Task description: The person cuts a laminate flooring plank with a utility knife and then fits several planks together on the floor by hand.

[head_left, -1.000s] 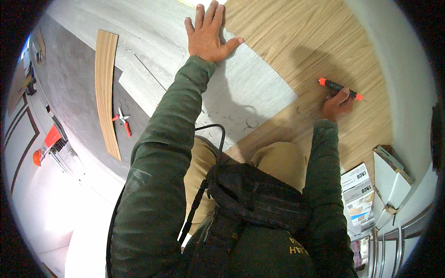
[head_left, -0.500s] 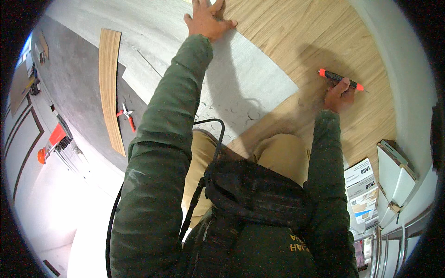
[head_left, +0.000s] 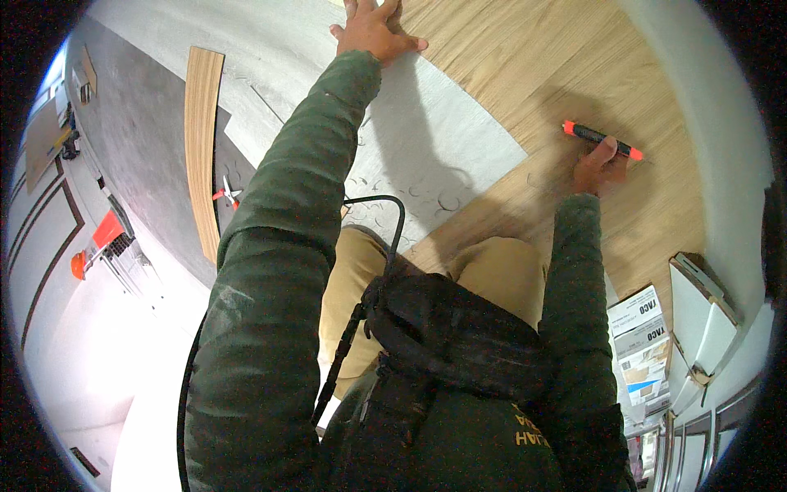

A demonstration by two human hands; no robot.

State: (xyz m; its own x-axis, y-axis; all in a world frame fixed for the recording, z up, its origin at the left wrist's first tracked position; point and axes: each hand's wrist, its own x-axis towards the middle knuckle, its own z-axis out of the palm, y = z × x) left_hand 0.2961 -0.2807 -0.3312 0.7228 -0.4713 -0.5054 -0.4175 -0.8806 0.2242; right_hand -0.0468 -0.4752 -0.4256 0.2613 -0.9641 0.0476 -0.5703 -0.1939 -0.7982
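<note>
At the top, my left hand [head_left: 373,33] lies with its fingers spread on the seam between the wood-look flooring [head_left: 492,49] and a pale grey underlay sheet [head_left: 459,123]. On the right, my right hand [head_left: 599,170] grips a slim black tool with orange ends [head_left: 592,136], which looks like a utility knife. It is held just over the wood-look planks, near the right-hand wall. Small curled shavings [head_left: 447,203] are scattered on the underlay in front of my knees.
A loose wood-look plank strip [head_left: 203,148] lies on the dark grey floor [head_left: 131,107] to the left. Red-handled snips [head_left: 226,195] sit beside it, partly behind my left sleeve. At right are a printed box [head_left: 643,344], a white panel piece [head_left: 703,307] and the wall [head_left: 721,148].
The view has shifted slightly, and my left sleeve now covers more of the snips. Both hands keep nearly the same places, with the tool still held in the right.
</note>
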